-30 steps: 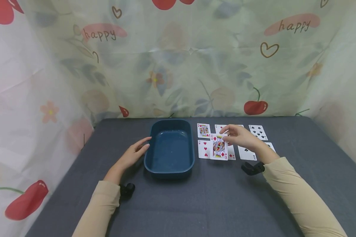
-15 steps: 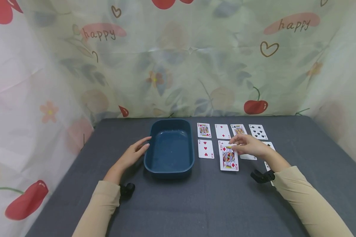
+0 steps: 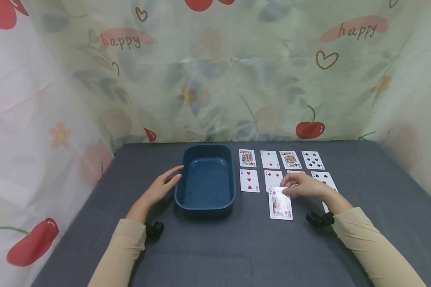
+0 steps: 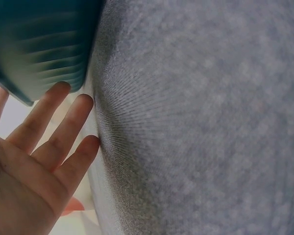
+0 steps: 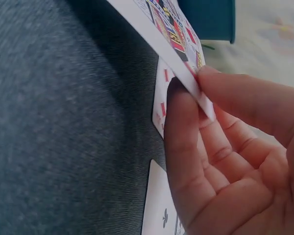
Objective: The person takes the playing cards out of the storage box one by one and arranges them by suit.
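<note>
In the head view my right hand [image 3: 303, 187] pinches the king of diamonds [image 3: 281, 207] by its top right corner, between thumb and fingers. The card is above the table and overlaps the lower edge of the four of diamonds [image 3: 273, 177]. The right wrist view shows the thumb on the card's face and a finger behind it. My left hand [image 3: 161, 186] lies at the left side of a dark blue tray [image 3: 177, 199], its fingers extended and fingertips at the rim. From the left wrist, the fingers look spread below the tray's ribbed wall [image 4: 59, 58].
Face-up cards lie in rows right of the tray, among them the king of hearts [image 3: 247, 158], three of hearts [image 3: 249, 181] and a spade card [image 3: 313, 160]. My right hand and wrist partly cover others. A patterned curtain [image 3: 222, 79] stands behind the grey-clothed table [image 3: 215, 251].
My right hand has drawn the king of diamonds rightward and toward me, off the three of hearts and most of the four of diamonds. My left hand and the tray stay put.
</note>
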{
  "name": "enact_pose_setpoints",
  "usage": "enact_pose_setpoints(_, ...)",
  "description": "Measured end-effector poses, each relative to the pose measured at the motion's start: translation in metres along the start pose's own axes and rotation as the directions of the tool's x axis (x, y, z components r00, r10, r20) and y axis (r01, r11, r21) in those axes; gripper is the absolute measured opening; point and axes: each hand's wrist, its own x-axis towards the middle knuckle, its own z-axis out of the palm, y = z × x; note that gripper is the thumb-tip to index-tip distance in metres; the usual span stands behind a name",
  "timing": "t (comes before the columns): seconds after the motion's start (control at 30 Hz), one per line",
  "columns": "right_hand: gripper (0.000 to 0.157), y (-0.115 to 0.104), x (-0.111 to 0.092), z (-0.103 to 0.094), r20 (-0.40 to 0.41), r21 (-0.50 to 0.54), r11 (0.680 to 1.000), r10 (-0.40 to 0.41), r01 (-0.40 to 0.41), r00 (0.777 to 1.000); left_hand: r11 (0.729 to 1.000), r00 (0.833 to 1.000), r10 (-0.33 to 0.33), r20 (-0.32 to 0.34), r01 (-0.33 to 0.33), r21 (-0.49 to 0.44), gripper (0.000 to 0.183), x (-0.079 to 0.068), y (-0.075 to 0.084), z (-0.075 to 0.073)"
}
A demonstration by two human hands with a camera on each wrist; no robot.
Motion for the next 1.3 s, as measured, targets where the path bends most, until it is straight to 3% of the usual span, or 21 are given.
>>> enact_pose_setpoints(0.17,0.029,0.000,0.001,0.005,-0.038,-0.082,0.995,0.048,-0.051,0.998,1.000,1.000,0.009,-0.004,-0.009,0.002,0.051,-0.001,0.001,0.000)
enact_pose_setpoints(0.5,0.027,-0.002,0.003,0.009,-0.075,-0.184,0.983,-0.012,-0.002,0.997,1.000,1.000,0.000,-0.009,0.000,0.000,0.050,-0.001,0.003,0.001)
enact_pose_setpoints(1.03,0.027,-0.017,0.001,0.000,-0.141,-0.252,0.967,0.004,-0.040,0.990,1.000,1.000,-0.003,0.001,0.003,0.021,0.050,-0.001,0.005,-0.001)
enact_pose_setpoints(1.3,0.025,-0.039,0.003,-0.009,-0.218,-0.278,0.960,-0.032,-0.030,0.975,0.994,1.000,-0.016,0.015,0.014,0.106,0.049,-0.002,0.008,-0.006)
